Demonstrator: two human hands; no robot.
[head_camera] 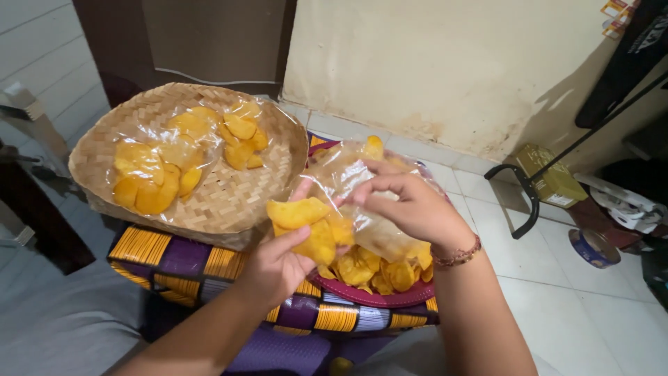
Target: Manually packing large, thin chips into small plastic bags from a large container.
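Left hand [275,268] pinches a few chips [306,226], fingers closed on them, at the mouth of a clear bag [348,184]. Right hand [410,205] grips the bag's edge, holding it open above the red bowl [369,296] of chips. Filled bags [181,157] lie apart in a woven tray [229,202], on a striped surface [181,261].

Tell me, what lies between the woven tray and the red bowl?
In the head view, the left hand with yellow chips, between woven tray and red bowl.

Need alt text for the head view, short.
Two hands fill a clear plastic bag: the left hand holds yellow chips, the right hand holds the bag over a red bowl of chips. A woven tray holds filled bags.
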